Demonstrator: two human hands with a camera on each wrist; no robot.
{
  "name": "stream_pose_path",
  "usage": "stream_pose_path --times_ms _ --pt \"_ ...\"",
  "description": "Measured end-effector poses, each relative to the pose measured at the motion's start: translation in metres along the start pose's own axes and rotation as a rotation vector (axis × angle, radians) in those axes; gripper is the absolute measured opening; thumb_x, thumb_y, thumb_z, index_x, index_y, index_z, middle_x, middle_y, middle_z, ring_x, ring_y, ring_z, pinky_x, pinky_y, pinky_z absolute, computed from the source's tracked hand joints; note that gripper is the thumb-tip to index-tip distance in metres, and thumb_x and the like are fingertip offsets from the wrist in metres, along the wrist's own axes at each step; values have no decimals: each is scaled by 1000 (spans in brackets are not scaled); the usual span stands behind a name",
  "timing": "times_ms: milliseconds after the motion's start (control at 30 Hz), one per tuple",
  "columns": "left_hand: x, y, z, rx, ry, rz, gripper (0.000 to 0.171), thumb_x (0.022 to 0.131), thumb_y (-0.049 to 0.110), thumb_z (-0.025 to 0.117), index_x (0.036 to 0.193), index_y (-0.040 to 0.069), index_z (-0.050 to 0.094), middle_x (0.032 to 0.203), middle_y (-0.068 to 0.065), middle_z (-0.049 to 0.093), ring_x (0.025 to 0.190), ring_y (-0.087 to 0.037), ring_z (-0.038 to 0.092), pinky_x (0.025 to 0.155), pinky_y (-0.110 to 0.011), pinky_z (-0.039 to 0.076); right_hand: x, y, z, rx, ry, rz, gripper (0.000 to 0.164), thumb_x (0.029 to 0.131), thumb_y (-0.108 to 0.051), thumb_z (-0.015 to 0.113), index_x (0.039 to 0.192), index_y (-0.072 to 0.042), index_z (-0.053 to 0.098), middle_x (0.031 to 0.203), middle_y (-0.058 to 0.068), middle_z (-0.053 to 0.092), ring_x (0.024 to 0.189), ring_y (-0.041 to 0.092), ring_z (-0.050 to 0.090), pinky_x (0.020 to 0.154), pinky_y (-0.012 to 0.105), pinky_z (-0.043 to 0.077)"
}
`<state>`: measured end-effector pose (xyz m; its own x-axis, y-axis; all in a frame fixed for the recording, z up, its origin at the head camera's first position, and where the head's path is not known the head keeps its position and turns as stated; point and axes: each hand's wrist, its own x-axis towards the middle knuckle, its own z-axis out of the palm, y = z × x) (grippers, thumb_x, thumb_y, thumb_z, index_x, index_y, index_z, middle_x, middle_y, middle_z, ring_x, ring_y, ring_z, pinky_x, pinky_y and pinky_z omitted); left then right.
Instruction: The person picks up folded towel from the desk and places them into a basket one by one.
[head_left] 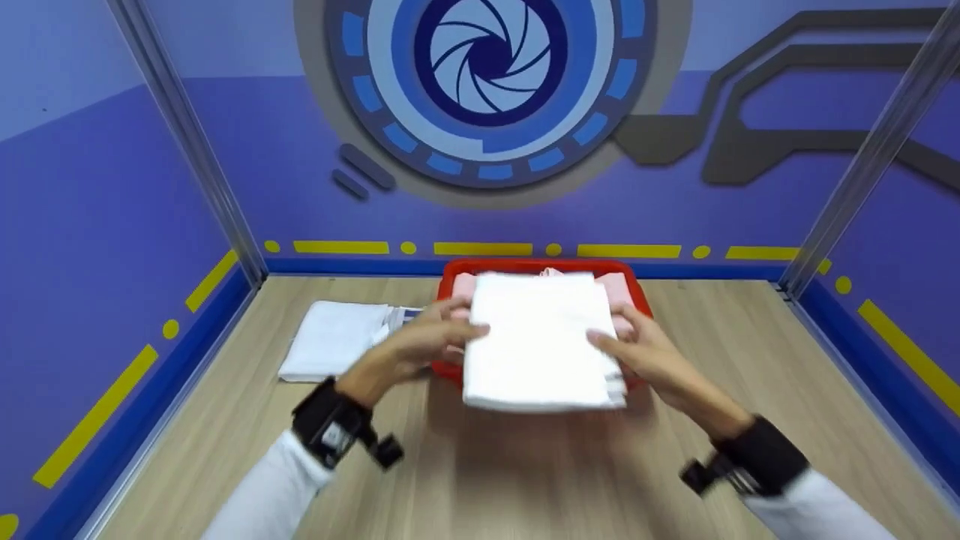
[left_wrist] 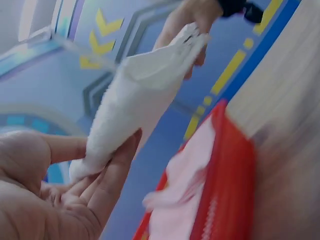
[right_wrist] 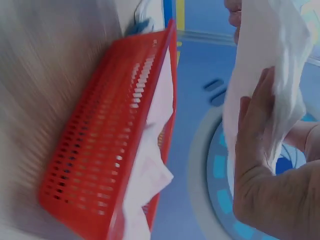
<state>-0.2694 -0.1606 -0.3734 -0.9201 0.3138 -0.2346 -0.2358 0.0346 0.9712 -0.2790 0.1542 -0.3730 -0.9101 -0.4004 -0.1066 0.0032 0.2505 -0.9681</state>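
Note:
A folded white towel point(head_left: 536, 341) is held up over the red basket point(head_left: 540, 265), one hand at each side. My left hand point(head_left: 424, 337) grips its left edge, thumb on top and fingers beneath, as the left wrist view also shows. On the right edge my right hand point(head_left: 649, 349) pinches it the same way; in the right wrist view its fingers point(right_wrist: 255, 130) lie along the underside of the towel. Pink cloths point(left_wrist: 185, 180) fill the basket, partly hidden by the towel in the head view.
Left of the basket, another folded white towel point(head_left: 334, 341) lies on the wooden table point(head_left: 360, 465), with a blue-and-white item point(head_left: 409, 315) beside it, partly behind my left hand. Purple printed panels point(head_left: 480, 217) wall the table at the back and both sides.

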Motion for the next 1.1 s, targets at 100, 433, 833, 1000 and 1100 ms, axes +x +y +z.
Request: stream_pose_path --times_ms 100,433,833,1000,1100 --pt "33 12 -31 13 81 -3 48 98 10 66 142 7 47 98 -4 68 77 -15 69 70 -29 60 52 -12 11 -75 92 -46 46 104 -20 60 140 0 41 100 11 67 75 15 67 64 29 60" --pt "93 -13 -59 344 367 -89 40 89 4 74 124 -5 57 104 -13 61 80 -20 67 68 -28 60 145 -7 38 -361 125 192 29 98 -4 59 123 7 49 104 14 53 77 19 58 72 42 62" --pt "118 -15 -28 1198 414 -1 33 79 -1 78 110 -3 68 116 -25 69 101 -35 67 79 -42 57 163 18 33 -577 -57 258 52 94 0 66 134 -4 32 112 27 55 83 35 67 75 47 63" --pt "110 -16 -16 1363 308 -99 16 90 -2 63 103 -5 71 108 -22 71 85 -25 62 68 -36 50 159 17 41 -668 -95 293 44 98 -5 63 132 6 37 128 34 53 99 43 68 82 50 62" --pt "105 -17 -16 1371 280 -111 19 93 -1 57 106 -6 71 110 -23 71 90 -27 64 74 -36 52 155 16 42 -654 -98 287 47 99 -9 61 136 8 38 121 29 56 91 36 69 81 47 63"
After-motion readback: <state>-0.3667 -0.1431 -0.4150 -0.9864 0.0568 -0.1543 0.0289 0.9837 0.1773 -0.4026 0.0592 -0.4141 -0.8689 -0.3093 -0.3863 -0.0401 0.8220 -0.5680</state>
